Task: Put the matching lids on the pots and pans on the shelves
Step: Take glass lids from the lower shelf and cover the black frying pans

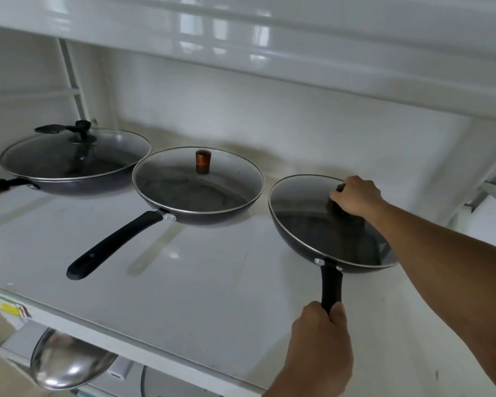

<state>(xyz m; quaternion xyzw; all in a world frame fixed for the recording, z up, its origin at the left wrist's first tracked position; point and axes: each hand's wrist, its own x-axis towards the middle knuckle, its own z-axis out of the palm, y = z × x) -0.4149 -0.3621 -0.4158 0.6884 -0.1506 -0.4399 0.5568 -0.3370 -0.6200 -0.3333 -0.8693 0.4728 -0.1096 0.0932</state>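
Observation:
Three dark pans stand on a white shelf (pixel 201 287), each under a glass lid. The right pan (pixel 304 242) carries a glass lid (pixel 307 213); my right hand (pixel 355 196) grips the lid's dark knob, which is mostly hidden by the fingers. My left hand (pixel 321 342) is closed around the end of this pan's black handle (pixel 331 285). The middle pan (pixel 212 217) has a glass lid (pixel 198 181) with a brown knob (pixel 202 161). The left wok (pixel 83 186) has a glass lid (pixel 75 156) with a black knob.
Another white shelf (pixel 269 38) hangs close above. Below the front edge, at lower left, a shiny steel lid (pixel 66 362) sits on a lower level. The middle pan's long black handle (pixel 112 245) points toward the front edge. A metal upright (pixel 493 167) stands at right.

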